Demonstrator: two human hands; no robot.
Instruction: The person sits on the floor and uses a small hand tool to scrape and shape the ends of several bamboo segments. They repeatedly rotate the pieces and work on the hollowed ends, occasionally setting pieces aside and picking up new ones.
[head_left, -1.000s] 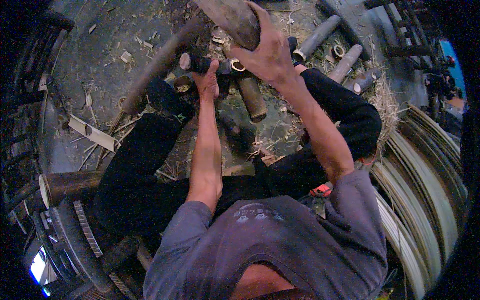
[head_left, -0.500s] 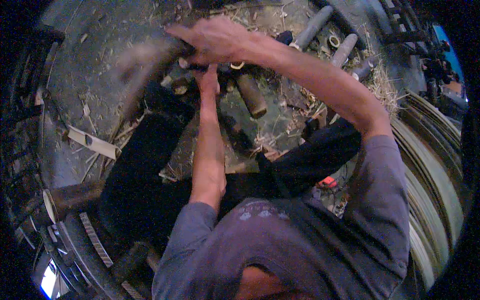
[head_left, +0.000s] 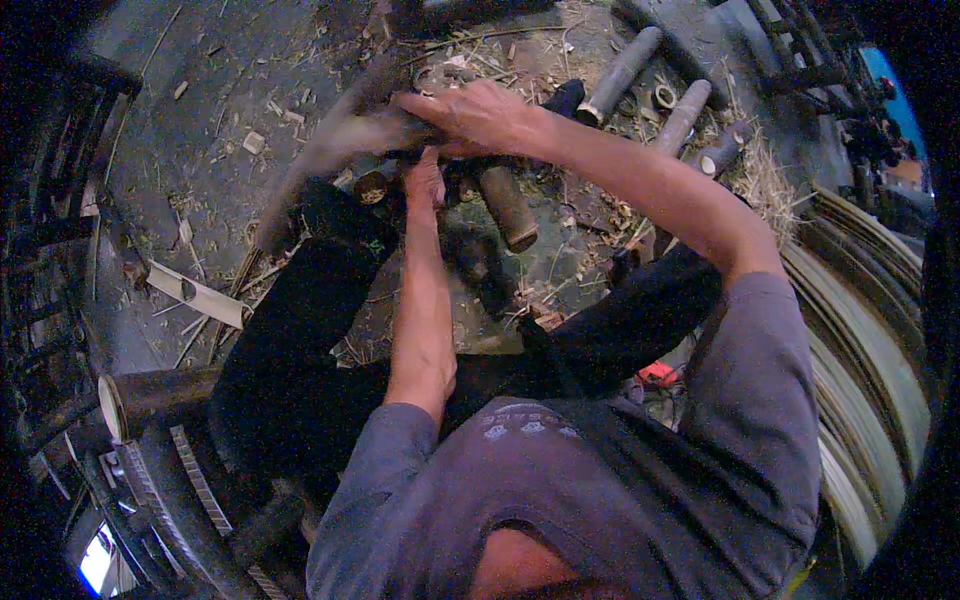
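My right hand (head_left: 485,115) reaches across to the left, its fingers closed around something dark. From there a long shape (head_left: 325,165), smeared by motion, slants down and left; its kind cannot be made out. Just below, my left hand (head_left: 427,182) is closed and pointing away from me, low among cut bamboo pieces. What it grips is hidden under the right hand. To its right lies a thick brown bamboo section (head_left: 508,208), tilted. At its left shows the round cut end of another piece (head_left: 370,186).
Grey bamboo tubes (head_left: 622,75) and a small bamboo ring (head_left: 664,97) lie at the far right among shavings. Long bent strips (head_left: 870,370) are stacked on the right. A split bamboo piece (head_left: 195,293) rests at left, above a thick bamboo pole (head_left: 160,400). A red object (head_left: 657,375) sits by my right leg.
My right hand has moved right and slightly nearer, and the blurred long shape has moved with it. My left hand stays low in nearly the same place, slightly nearer.
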